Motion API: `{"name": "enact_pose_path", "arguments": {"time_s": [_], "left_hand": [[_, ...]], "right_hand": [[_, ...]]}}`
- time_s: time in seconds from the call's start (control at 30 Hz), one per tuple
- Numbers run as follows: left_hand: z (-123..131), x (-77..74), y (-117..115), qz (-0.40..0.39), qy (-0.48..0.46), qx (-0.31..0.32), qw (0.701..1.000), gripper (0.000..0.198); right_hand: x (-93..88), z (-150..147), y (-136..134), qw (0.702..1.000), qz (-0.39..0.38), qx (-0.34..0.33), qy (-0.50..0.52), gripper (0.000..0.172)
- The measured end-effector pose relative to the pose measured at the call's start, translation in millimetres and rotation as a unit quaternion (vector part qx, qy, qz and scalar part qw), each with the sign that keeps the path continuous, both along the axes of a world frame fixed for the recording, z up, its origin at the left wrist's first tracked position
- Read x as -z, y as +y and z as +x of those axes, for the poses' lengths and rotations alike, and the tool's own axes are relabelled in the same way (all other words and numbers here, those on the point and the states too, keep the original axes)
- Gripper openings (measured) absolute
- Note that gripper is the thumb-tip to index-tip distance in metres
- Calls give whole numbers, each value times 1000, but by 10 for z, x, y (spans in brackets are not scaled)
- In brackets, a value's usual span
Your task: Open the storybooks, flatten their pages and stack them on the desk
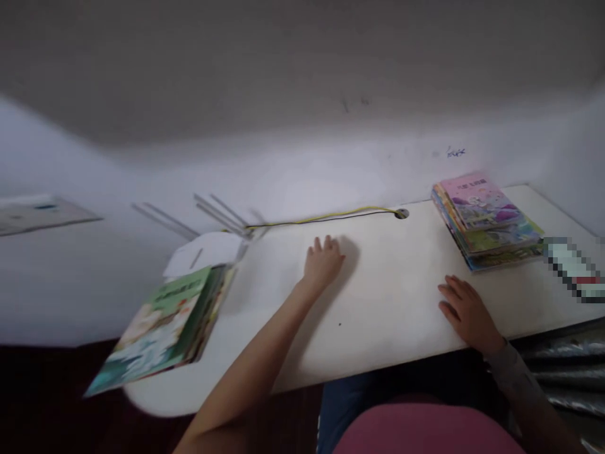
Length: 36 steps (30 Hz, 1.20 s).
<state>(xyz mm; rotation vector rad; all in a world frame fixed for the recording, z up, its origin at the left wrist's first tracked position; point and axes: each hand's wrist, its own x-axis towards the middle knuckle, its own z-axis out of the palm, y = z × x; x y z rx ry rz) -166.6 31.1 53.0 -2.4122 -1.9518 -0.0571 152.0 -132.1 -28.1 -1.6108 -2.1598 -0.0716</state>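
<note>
My left hand [324,260] is over the middle of the white desk [378,302], fingers stretched toward the wall and nothing in them. My right hand [466,309] rests near the desk's front edge, its fingers spread and also without any object. Just beyond the right hand stands a stack of picture books [491,221], a pink cover on top. On the left end of the desk lies another pile of books [161,321] with a green cover uppermost; its corner juts past the desk edge. Neither hand touches a book.
A yellow and black cable [326,215] runs along the back edge into a round cable hole [401,214]. Behind the left pile is a white object with thin rods [208,249], blurred. A pixelated item [574,268] lies at the right. The wall [307,164] closes off the back.
</note>
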Motion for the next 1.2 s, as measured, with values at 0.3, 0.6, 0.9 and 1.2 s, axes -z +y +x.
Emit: {"name": "enact_pose_path", "arguments": {"time_s": [0.3,0.6,0.9,1.2], "left_hand": [[-978,202,-335,-64,45,-196,978,43],[-1129,-92,-408,-49,-2,-227,973,32],[103,-580,-1106,-72,-614,87,781,48],[-242,-500,-1211,0,-684,7,729,45]], "right_hand": [[117,18,-16,998,31,9,-61,39],[59,-43,10,998,51,-14,-23,38],[-545,-1484,5,973,78,-57,209,94],[-743,-701,84,975,217,-13,38,63]]}}
